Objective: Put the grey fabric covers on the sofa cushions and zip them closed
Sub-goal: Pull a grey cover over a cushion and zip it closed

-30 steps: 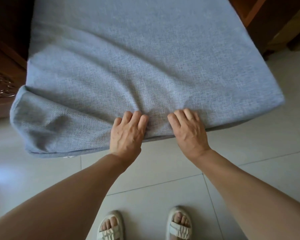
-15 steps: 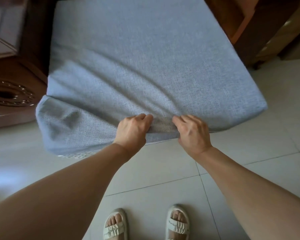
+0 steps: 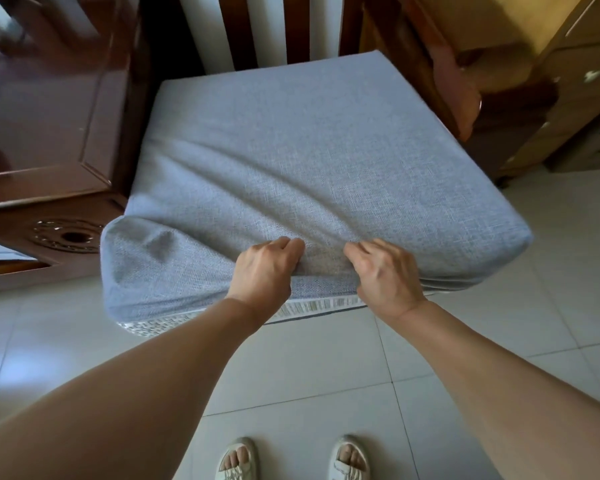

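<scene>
A large square sofa cushion lies on a wooden seat, wrapped in the grey fabric cover (image 3: 291, 161). Its near edge juts out over the floor. My left hand (image 3: 264, 268) and my right hand (image 3: 381, 271) sit side by side on that near edge, each fist closed on a pinch of the cover. Wrinkles run from the hands toward the far left. The near-left corner of the cover (image 3: 136, 258) is baggy and loose. Under the hem a strip of the cushion's white patterned inner (image 3: 319, 306) shows. No zip is visible.
Dark wooden sofa frame (image 3: 49, 140) with a carved armrest stands on the left, wooden slats (image 3: 243, 29) behind the cushion, another wooden arm (image 3: 444, 71) and a yellowish cabinet (image 3: 551, 81) on the right. Pale tiled floor (image 3: 499, 341) lies below, with my sandalled feet (image 3: 291, 459) on it.
Both hands went from lying flat on the edge to gripping the fabric in fists. The cover's hem has come up, baring the white strip underneath. The view has pulled back.
</scene>
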Available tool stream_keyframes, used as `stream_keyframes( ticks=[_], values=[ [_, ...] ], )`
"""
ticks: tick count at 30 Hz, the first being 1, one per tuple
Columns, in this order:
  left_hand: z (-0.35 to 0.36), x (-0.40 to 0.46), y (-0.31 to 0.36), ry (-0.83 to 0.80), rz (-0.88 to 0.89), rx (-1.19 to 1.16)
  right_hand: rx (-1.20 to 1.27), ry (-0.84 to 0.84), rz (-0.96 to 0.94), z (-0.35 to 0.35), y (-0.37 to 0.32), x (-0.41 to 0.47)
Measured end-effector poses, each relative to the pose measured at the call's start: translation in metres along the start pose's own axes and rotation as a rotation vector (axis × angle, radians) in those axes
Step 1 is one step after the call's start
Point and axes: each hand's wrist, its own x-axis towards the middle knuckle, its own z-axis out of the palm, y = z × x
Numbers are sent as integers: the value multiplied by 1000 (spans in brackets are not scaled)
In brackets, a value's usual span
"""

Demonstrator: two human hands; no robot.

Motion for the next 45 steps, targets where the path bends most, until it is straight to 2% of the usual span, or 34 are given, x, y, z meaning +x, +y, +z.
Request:
stream_keyframes(
  ticks=[9,14,21,30,39,45],
  values=[
    [-85,55,7,-72,-40,69,7,-86,-81,-81,2,74],
    [-104,75,4,-165,-24,114,25,-115,-110,-92,6,93],
    [-85,88,-12,-199,47,53,38,-117,-107,-72,17,103],
    [-74,80,-4,-224,19,119,1,-72,-166,-61,28,83],
    [-40,38,20,-158,-231,203,26,-92,-301,-32,35,52],
    [11,4,22,-206,-301,147,8,-282,-334,15,35,16]
  ],
)
